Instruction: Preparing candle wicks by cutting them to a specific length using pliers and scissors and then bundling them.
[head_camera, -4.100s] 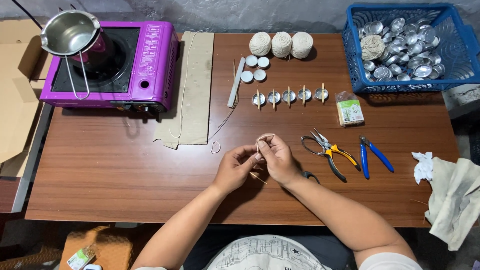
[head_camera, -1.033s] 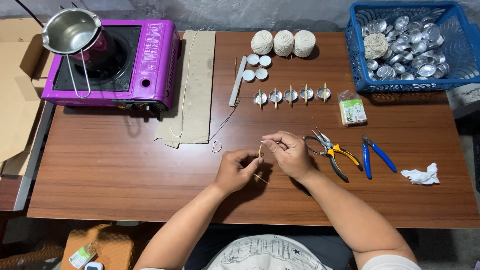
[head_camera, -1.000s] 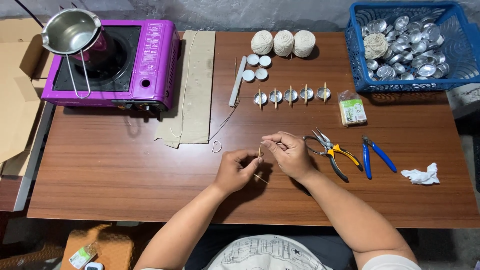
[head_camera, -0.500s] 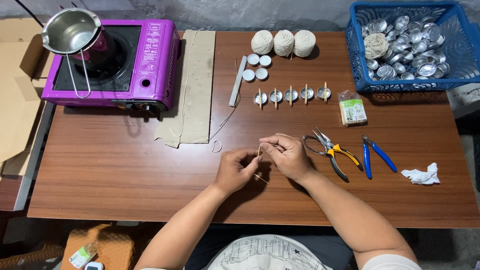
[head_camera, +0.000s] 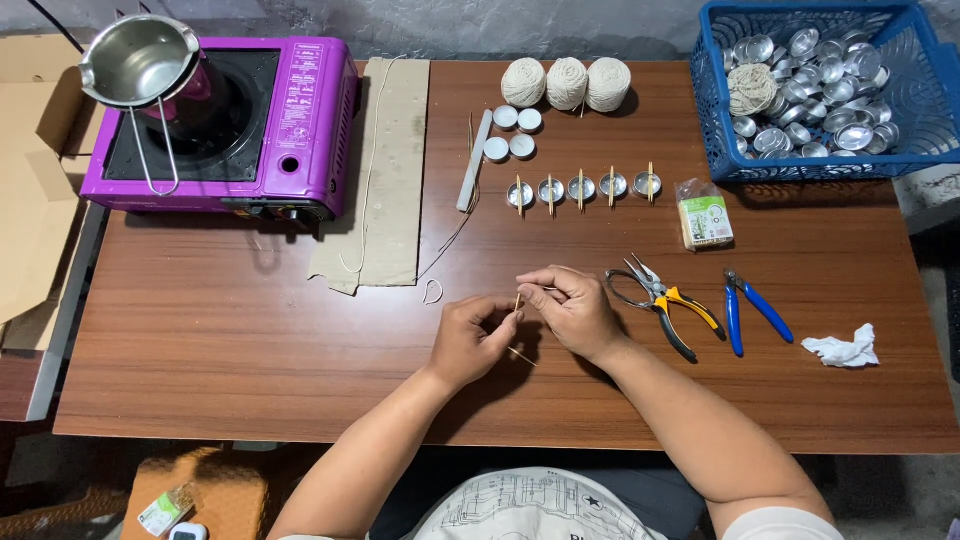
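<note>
Over the middle of the brown table (head_camera: 250, 340), my left hand (head_camera: 470, 340) pinches a thin wooden stick (head_camera: 517, 305) that stands nearly upright between the fingertips. My right hand (head_camera: 575, 310) is closed right beside it, its fingertips touching the top of the stick and pinching a thin pale string; the string is too fine to follow. A second thin stick (head_camera: 520, 355) pokes out below my left hand.
Yellow-handled pliers (head_camera: 665, 300) and blue cutters (head_camera: 750, 310) lie right of my hands. Behind stand a row of small metal cups with sticks (head_camera: 580, 188), string balls (head_camera: 565, 85), a blue basket of cups (head_camera: 900, 150), a purple stove (head_camera: 300, 130) with a steel pot (head_camera: 140, 65), and a crumpled tissue (head_camera: 845, 350).
My right hand has moved slightly left and closed in on the stick's top. Since the oldest frame, the string loop above my fingers is gone and the cloth at the right is out of view.
</note>
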